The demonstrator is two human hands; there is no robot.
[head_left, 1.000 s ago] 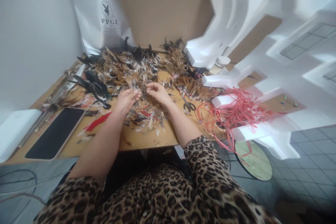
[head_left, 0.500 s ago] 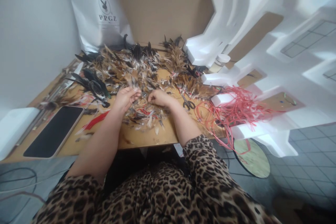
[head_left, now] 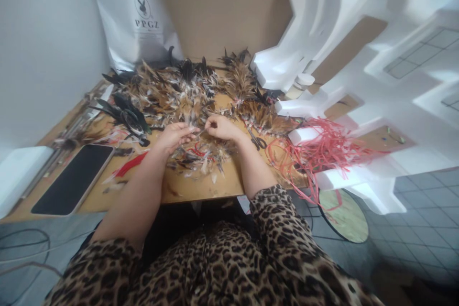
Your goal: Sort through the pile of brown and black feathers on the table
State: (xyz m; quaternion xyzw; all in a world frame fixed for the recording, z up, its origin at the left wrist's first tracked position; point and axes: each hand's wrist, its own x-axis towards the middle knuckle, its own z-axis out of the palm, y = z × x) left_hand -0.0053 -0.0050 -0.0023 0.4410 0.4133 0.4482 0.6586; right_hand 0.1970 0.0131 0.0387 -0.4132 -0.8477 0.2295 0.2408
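My left hand (head_left: 175, 136) is closed in a pinch over the middle of the table, palm partly up. A brown feather (head_left: 190, 111) with a pale base rises at its fingertips. Close to its right, my right hand (head_left: 221, 127) has thumb and forefinger pinched together. A thin sliver shows between the two hands; whether it is the feather's quill I cannot tell. Below the hands lie loose feathers and fluff (head_left: 204, 165) with red strips among them. Beyond them spreads a large heap of brown and black feathers (head_left: 154, 88).
Scissors (head_left: 258, 142) lie right of my hands, near a tangle of pink-red strips (head_left: 322, 148) on white foam packing (head_left: 401, 114). A bundle of brown feathers (head_left: 240, 79) lies behind. At left are dark feathers (head_left: 125, 117), a phone (head_left: 75, 179) and a white box (head_left: 21, 177).
My left hand has shifted a little right and down, fingers stretched further toward the right hand. My right hand has risen slightly and turned, its pinch now facing the left fingertips.
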